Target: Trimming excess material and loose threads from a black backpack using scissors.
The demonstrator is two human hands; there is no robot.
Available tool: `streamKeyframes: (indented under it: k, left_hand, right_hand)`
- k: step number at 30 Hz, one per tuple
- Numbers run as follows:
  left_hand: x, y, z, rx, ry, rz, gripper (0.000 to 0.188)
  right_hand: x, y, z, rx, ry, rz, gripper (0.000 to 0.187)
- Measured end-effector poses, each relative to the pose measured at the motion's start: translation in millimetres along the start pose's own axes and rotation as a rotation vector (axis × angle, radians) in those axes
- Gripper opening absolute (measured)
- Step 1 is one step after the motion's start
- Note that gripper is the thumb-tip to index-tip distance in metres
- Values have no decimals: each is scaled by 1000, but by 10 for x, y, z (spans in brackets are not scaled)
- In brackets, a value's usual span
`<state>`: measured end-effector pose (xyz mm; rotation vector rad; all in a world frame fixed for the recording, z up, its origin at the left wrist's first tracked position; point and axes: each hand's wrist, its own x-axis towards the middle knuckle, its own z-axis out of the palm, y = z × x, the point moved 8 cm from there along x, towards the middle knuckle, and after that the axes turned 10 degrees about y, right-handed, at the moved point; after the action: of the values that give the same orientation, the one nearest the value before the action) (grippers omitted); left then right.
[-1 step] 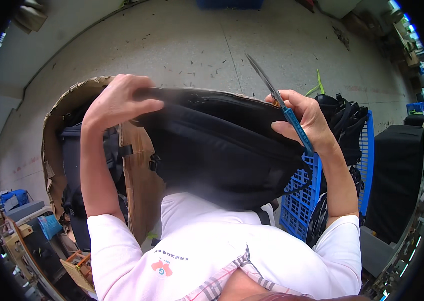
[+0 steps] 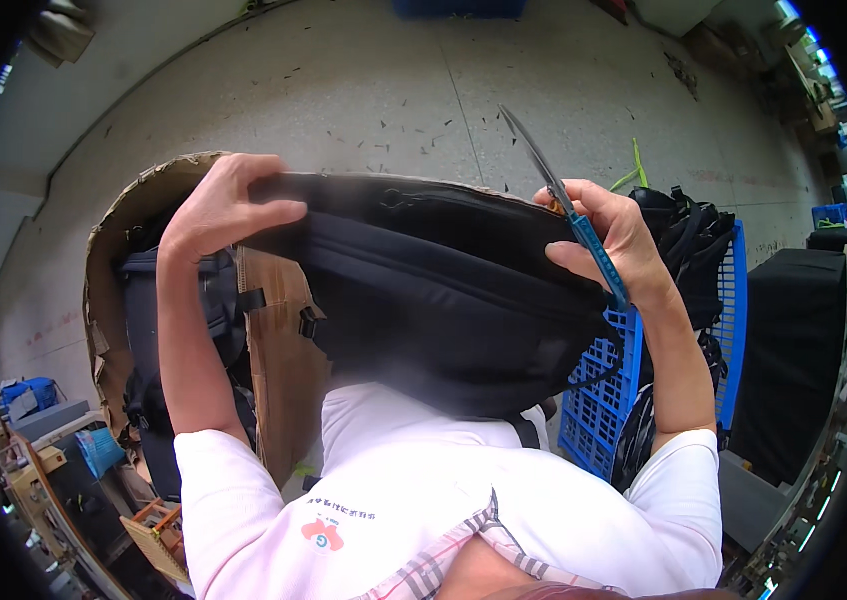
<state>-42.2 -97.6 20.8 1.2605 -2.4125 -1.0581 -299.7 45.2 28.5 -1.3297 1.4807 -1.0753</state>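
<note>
A black backpack point(image 2: 443, 310) with a buckle on its left side lies across my lap, its long upper edge stretched between both hands. At the left end of that edge, my left hand point(image 2: 228, 208) grips the fabric, thumb on the near side and fingers over the far side. My right hand point(image 2: 608, 235) holds scissors point(image 2: 583, 220) with teal handles, their blades pointing up and away over the floor. Right-hand fingers also rest at the backpack's right end; whether they pinch the fabric is hard to see.
On my left stands an open cardboard box point(image 2: 283, 340) with black bags point(image 2: 158, 320) inside. A blue plastic crate point(image 2: 598, 400) with more black bags point(image 2: 688, 235) is on my right, beside a black-covered block point(image 2: 791, 340). Small dark scraps dot the grey floor point(image 2: 363, 90).
My left hand has shifted slightly left along the backpack's edge, and that end of the bag has moved with it. The scissors have tipped a little to the right.
</note>
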Motion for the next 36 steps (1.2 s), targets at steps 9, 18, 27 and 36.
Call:
streamKeyframes:
  k: [9,18,27,36]
  left_hand:
    - [-103,-873,658,-1222,384,-64,30]
    - [-74,-731,525,-1503,425,142,24]
    - [-99,-749,543,-1494,482,107,24]
    - [-179,-766,532,-1499,493,127,27]
  right_hand:
    - [-115,54,-199,-250,65,11,62]
    - [-198,-215,-400,-785,-83,-196,93]
    - [-158,-416,-271,-1029,-237,-301,81]
    - [-137,-450,-183,-987,-238,-323,57]
